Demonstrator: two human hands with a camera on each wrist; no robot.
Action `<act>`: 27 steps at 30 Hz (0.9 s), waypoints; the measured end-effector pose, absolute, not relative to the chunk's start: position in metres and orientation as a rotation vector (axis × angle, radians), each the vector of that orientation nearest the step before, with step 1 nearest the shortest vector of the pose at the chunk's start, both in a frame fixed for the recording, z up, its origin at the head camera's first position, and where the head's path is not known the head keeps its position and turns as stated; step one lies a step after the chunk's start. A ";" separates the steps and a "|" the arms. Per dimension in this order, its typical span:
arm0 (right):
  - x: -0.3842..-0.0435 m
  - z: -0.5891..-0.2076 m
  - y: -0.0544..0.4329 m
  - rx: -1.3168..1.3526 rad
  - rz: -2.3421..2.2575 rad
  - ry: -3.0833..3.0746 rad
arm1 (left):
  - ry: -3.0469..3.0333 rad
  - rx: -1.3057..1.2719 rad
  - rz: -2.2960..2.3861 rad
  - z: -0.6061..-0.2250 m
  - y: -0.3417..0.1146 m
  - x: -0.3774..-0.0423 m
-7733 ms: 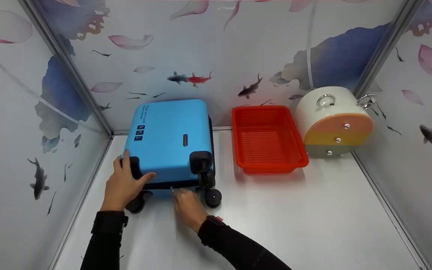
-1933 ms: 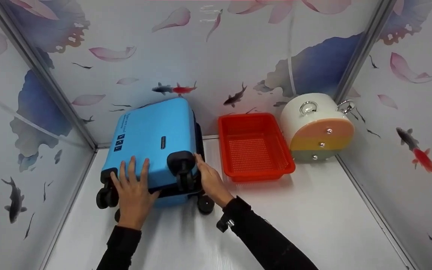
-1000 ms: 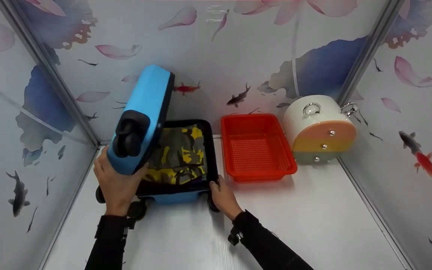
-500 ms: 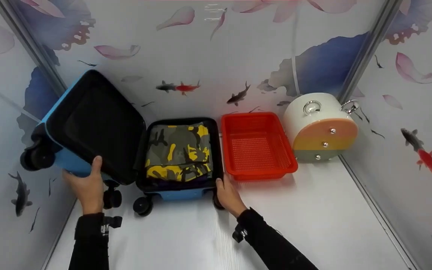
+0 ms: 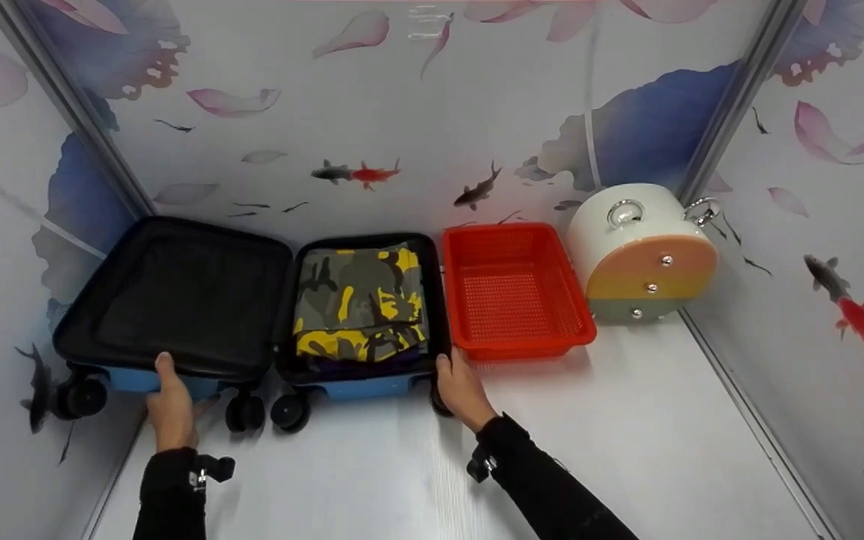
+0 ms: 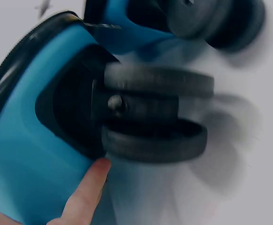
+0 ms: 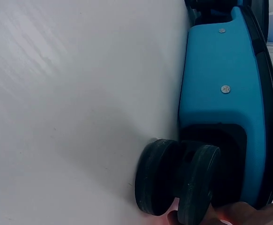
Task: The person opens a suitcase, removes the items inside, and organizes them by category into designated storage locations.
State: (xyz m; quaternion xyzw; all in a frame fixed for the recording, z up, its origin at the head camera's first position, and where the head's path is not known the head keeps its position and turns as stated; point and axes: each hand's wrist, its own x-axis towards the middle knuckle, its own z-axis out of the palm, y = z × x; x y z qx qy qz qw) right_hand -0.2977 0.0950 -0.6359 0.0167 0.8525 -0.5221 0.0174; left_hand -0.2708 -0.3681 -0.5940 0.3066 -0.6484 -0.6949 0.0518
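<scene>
A small blue suitcase [image 5: 364,388] lies unfolded on the white table, its black-lined lid [image 5: 184,300] spread to the left. Folded camouflage clothing [image 5: 357,292] in grey, black and yellow fills the right half. My left hand [image 5: 172,412] holds the lid's near edge, thumb over the rim and fingers beneath. In the left wrist view, one fingertip touches the blue shell beside a twin caster wheel [image 6: 157,79]. My right hand [image 5: 466,390] grips the base's near right corner, thumb on the rim. The right wrist view shows its fingers [image 7: 248,214] by another wheel [image 7: 199,183].
A red plastic basket [image 5: 518,351] stands just right of the suitcase. Behind it to the right sits a rounded white box [image 5: 627,225] with coloured drawer fronts and metal rings. Patterned walls [image 5: 402,97] close in the table at the back and both sides.
The suitcase was closed, with the right hand at its zipper. Since then the left hand has swung the lid up and over to the left, exposing the clothing; the right hand moved to the base's right corner.
</scene>
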 end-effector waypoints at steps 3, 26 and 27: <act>-0.297 -0.636 0.097 0.095 -1.639 2.632 | -2.009 0.945 -2.143 -0.601 -0.369 -0.270; -0.285 -0.598 0.132 -0.143 -1.405 3.107 | -2.150 0.193 -0.668 -0.609 -0.284 -0.286; -0.287 -0.595 0.137 -0.184 -1.411 3.175 | -2.161 0.081 -0.657 -0.608 -0.268 -0.289</act>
